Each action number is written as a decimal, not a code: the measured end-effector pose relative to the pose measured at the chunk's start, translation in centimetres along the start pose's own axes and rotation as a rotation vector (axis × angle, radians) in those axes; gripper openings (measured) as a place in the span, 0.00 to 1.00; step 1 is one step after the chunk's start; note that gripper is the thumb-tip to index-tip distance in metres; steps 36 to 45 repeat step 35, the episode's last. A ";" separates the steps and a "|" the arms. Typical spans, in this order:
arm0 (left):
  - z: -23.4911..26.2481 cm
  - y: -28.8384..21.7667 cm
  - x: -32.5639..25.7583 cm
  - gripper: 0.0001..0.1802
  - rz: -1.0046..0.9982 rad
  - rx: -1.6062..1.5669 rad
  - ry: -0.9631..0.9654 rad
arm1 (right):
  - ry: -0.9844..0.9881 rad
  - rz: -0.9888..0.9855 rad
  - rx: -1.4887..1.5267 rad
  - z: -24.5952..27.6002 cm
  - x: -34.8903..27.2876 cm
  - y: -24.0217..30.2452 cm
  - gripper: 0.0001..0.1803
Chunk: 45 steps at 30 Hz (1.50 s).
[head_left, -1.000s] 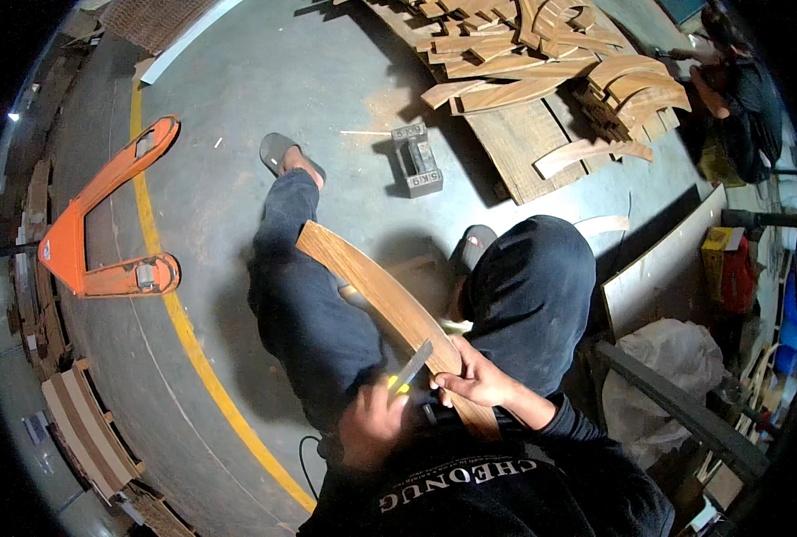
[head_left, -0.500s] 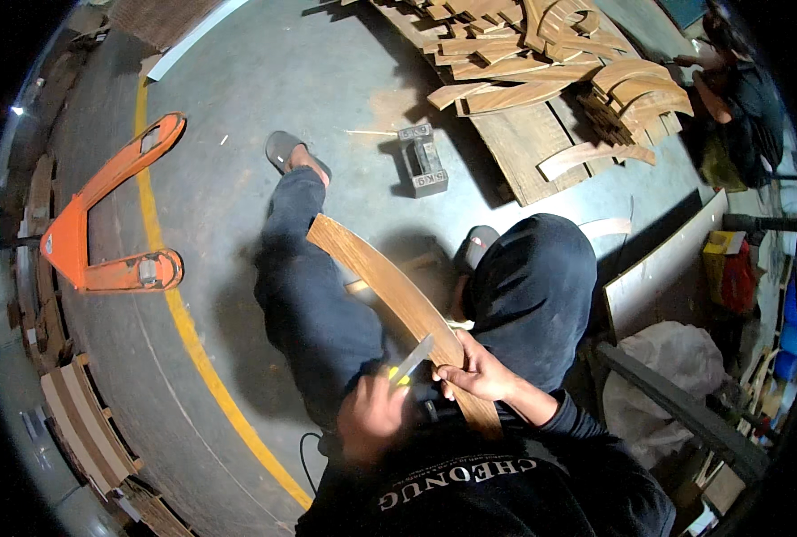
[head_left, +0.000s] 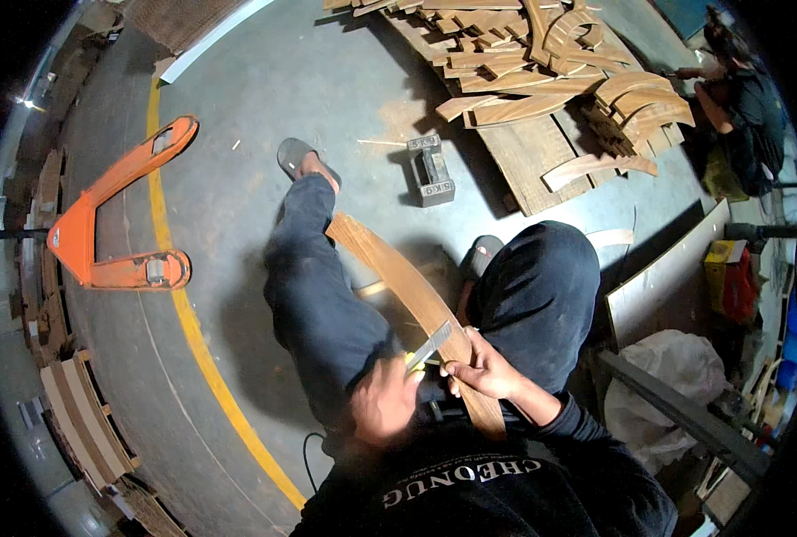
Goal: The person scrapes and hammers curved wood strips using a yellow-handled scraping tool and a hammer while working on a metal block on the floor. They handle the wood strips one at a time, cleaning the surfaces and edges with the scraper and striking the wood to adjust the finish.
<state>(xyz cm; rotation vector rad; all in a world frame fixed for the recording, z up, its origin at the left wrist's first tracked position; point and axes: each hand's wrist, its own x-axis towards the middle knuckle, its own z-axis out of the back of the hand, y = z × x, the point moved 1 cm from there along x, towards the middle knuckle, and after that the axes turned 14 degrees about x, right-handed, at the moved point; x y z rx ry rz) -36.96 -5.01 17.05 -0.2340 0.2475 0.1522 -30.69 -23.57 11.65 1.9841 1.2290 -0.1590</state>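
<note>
My left hand (head_left: 382,400), smeared by motion, is closed around the yellow handle of a knife (head_left: 430,345). The knife's grey blade slants up to the right, with its tip over the curved wooden piece (head_left: 398,273). Gripping that piece near its lower end is my right hand (head_left: 486,369), thumb on top and fingers wrapped round the edge. The brown-grained piece runs up and left between my legs, its far end by my left shin. Its near end reaches my black shirt (head_left: 541,483).
Curved wooden pieces (head_left: 515,85) are heaped on a pallet (head_left: 532,170) ahead right. A block-shaped weight (head_left: 430,172) stands on the floor before me. An orange pallet jack (head_left: 80,228) lies left, by a yellow floor line (head_left: 206,353). Another person (head_left: 743,116) sits far right.
The blade has moved slightly up and right along the wooden piece, and my left hand has shifted with it. The whole view has shifted slightly. My right hand keeps its hold.
</note>
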 end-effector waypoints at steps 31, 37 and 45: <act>-5.9 -1.1 5.1 0.43 0.247 -1.112 -0.154 | -0.014 -0.083 0.081 -0.6 0.2 0.3 0.25; -6.0 -1.0 5.0 0.41 0.239 -1.133 -0.150 | -0.022 -0.100 0.078 -0.3 0.2 0.0 0.27; -6.0 -1.0 5.0 0.41 0.239 -1.133 -0.150 | -0.022 -0.100 0.078 -0.3 0.2 0.0 0.27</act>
